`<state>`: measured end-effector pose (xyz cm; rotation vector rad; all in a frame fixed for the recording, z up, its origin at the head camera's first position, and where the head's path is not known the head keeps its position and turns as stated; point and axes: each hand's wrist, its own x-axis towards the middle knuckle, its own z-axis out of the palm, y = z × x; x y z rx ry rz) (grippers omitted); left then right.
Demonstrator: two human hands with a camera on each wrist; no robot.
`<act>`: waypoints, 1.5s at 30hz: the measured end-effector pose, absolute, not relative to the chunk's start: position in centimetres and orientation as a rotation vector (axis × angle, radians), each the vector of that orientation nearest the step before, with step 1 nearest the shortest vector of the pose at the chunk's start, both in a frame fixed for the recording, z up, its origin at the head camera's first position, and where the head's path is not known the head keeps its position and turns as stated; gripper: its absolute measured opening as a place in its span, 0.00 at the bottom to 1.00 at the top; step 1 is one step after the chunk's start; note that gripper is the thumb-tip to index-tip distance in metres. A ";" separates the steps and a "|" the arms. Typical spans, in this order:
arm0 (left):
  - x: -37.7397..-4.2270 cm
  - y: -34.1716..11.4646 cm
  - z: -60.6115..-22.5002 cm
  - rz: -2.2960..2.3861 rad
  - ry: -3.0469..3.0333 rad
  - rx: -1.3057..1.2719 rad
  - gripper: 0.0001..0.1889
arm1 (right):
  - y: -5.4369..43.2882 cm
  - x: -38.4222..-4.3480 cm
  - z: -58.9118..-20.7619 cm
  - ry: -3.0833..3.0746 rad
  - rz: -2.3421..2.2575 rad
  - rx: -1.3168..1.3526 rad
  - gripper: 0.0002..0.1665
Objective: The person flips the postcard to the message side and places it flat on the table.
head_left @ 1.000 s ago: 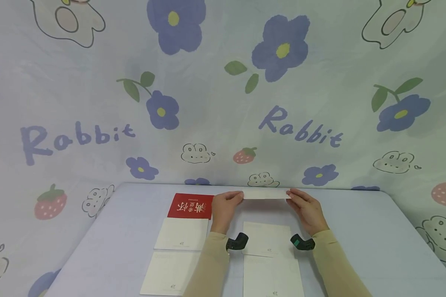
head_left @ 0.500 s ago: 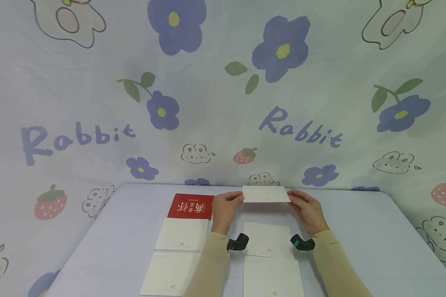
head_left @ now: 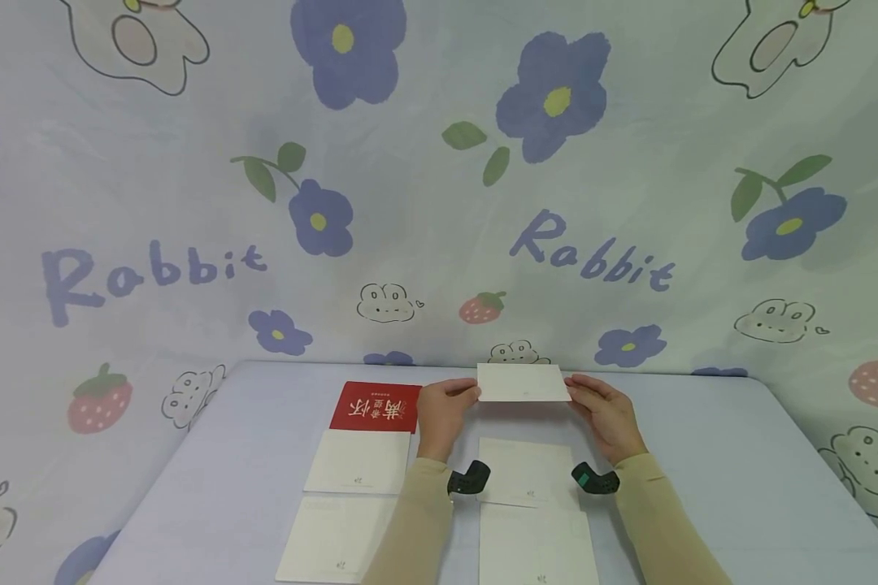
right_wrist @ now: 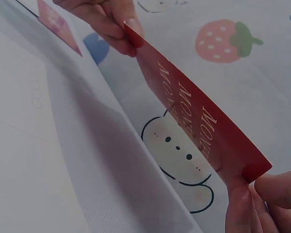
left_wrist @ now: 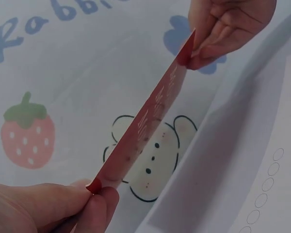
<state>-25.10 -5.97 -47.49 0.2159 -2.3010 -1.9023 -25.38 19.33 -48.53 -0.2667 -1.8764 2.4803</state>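
Both hands hold up one postcard near the back of the table, tilted, its plain cream side facing the head camera. My left hand pinches its left edge between thumb and fingers. At the opposite edge, my right hand pinches it the same way. The wrist views show the red underside of the card with light printed lettering. In the left wrist view the card is seen nearly edge-on, held between the two hands.
A red card with white characters lies left of the left hand. Below it lie two cream cards, the upper card and the lower card. Between the forearms are two more, one card above another card. A patterned cloth hangs behind.
The held postcard has tilted so that more of its cream face shows to the head camera. Both hands have stayed nearly in place, and the cards on the table have not moved.
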 end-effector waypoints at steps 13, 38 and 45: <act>-25.1 -5.9 -47.7 -1.869 -2.332 0.204 0.07 | 19.3 -25.4 -48.6 -1.916 2.430 -0.260 0.29; -25.1 -5.8 -48.0 -1.763 -2.479 0.247 0.08 | 19.5 -25.4 -49.1 -2.143 2.194 -0.315 0.28; -25.2 -5.8 -48.2 -1.768 -2.510 0.242 0.09 | 19.7 -25.5 -49.7 -2.237 2.116 -0.343 0.25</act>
